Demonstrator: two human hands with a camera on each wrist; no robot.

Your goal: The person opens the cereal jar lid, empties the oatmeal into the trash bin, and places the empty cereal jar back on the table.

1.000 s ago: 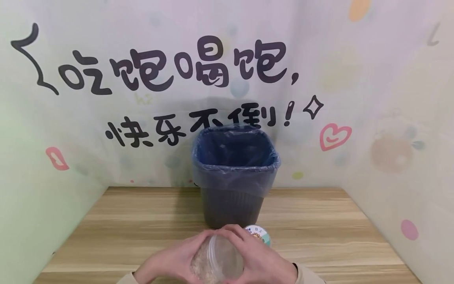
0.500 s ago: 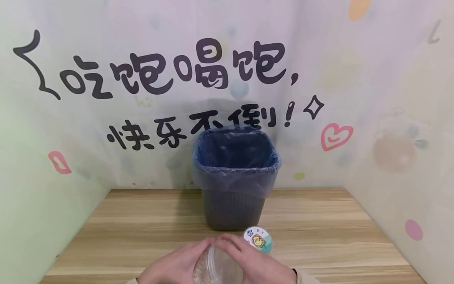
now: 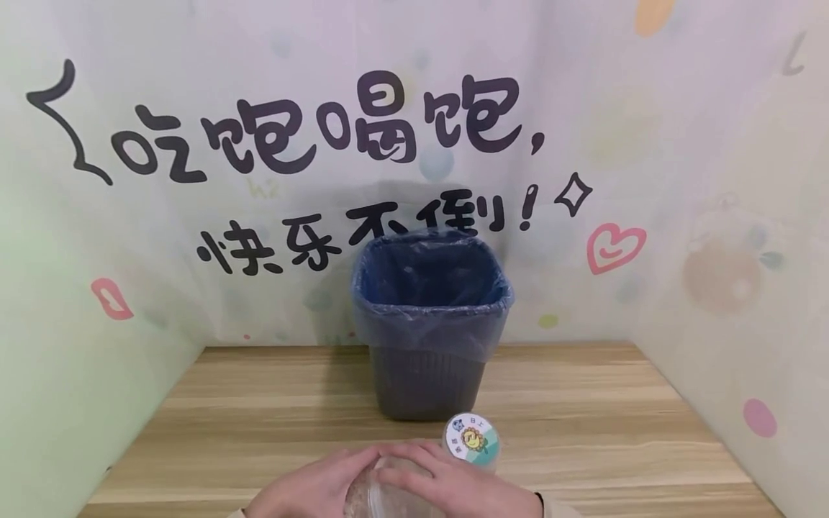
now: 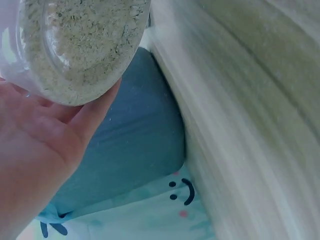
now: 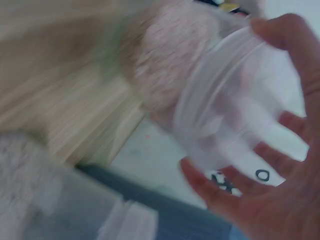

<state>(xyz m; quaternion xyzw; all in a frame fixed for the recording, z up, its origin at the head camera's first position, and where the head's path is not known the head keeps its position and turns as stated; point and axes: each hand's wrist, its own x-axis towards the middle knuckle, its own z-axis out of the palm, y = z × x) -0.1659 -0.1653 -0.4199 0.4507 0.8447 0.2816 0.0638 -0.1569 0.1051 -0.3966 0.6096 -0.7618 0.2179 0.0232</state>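
Clear plastic, tilted and gripped

Here's the jar (image 3: 393, 501), tipped between left hand (image 3: 307, 485) and right hand (image 3: 469, 489), its lid (image 5: 222, 97) against the right fingers. A loose lid or slipping grip could spill those crumbs (image 4: 95, 40)! Wrists angle inward; left fingers hold the base end, right fingers, spread, clasp the lid. Just past them, a second jar (image 3: 472, 439) could get knocked; the bin (image 3: 427, 385) stands beyond.

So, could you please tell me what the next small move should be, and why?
Probably a gentle twist of the lid by the right hand, because it grips the lid while the left hand supports the tilted jar near its base.
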